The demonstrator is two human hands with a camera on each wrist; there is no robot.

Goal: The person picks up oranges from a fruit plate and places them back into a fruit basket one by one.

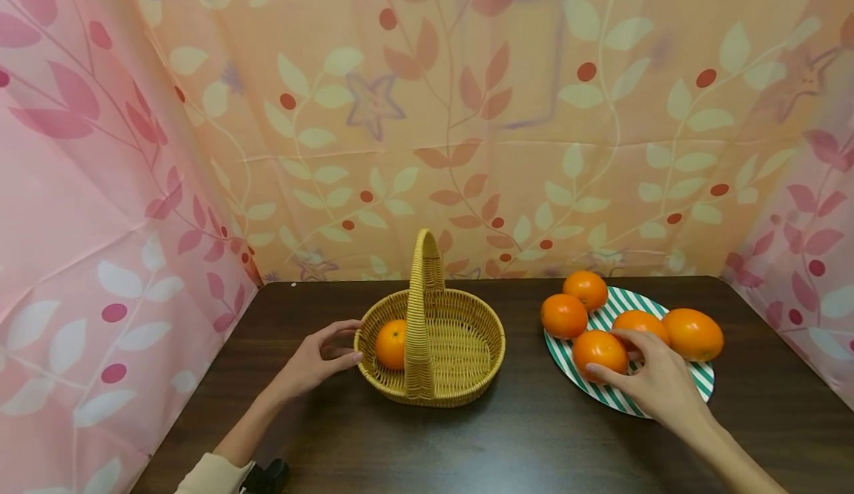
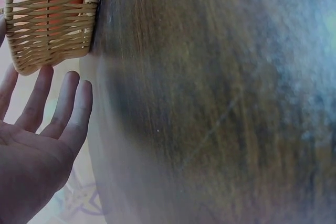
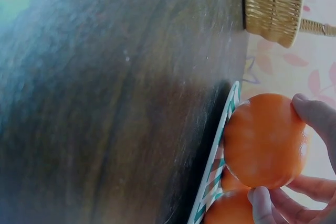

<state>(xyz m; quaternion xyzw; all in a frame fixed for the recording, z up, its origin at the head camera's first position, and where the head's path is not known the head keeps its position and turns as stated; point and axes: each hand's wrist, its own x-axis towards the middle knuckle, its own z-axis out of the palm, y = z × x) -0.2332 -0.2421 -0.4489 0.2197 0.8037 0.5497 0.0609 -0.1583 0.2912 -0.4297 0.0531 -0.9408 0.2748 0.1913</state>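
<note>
A yellow wicker basket with a tall arched handle stands mid-table, one orange inside at its left end. My left hand touches the basket's left rim, thumb and fingers spread; in the left wrist view its fingers are fairly straight against the wicker. On the right, a round green-and-white striped plate carries several oranges. My right hand holds the front-left orange between thumb and fingers. In the right wrist view this orange is at the plate's edge, the fingers partly hidden behind it.
Other oranges sit close by: two at the plate's left rim, one behind my right hand, and a large one at the right. The dark wooden table ends at a flowered cloth backdrop.
</note>
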